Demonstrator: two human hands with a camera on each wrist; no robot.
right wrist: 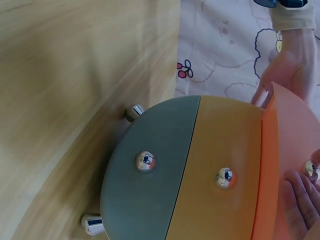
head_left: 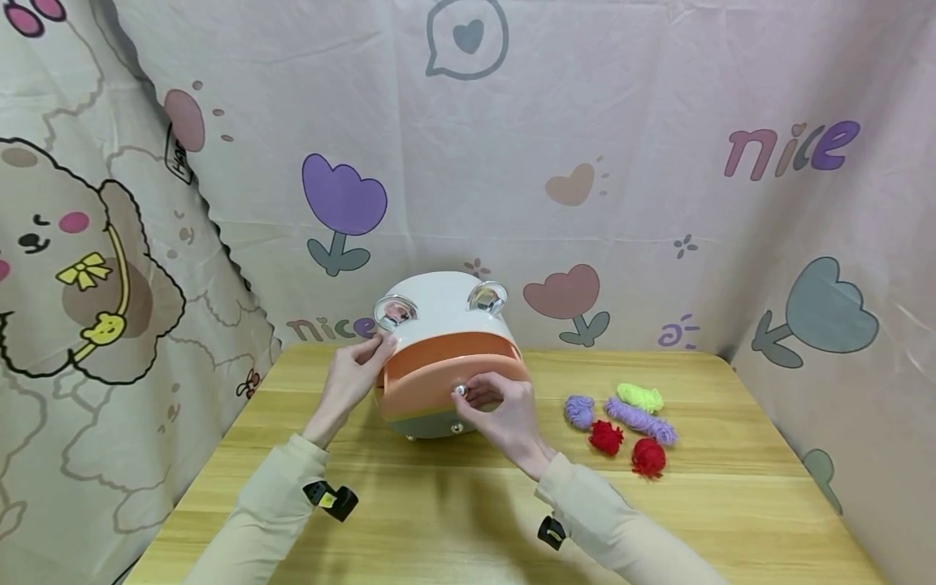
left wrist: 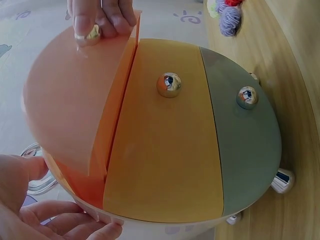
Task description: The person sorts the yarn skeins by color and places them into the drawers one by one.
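A small rounded drawer box [head_left: 439,296] stands on the table, with a white shell and two shiny eye-like rings on top. Its coral top drawer [head_left: 427,386] is pulled partly out, while the yellow middle drawer [left wrist: 165,150] and grey-green bottom drawer [left wrist: 245,145] sit flush. My right hand [head_left: 504,410] pinches the silver knob [head_left: 460,391] of the top drawer between thumb and fingers. My left hand [head_left: 351,378] grips the box's left side near one ring, thumb and fingers around the shell's edge. The drawer's inside is mostly hidden.
Right of the box lie purple yarn bundles [head_left: 639,420], a yellow-green yarn bundle [head_left: 639,397] and two red yarn balls [head_left: 648,457]. The wooden table [head_left: 409,520] meets a printed curtain [head_left: 453,162] behind and at the sides.
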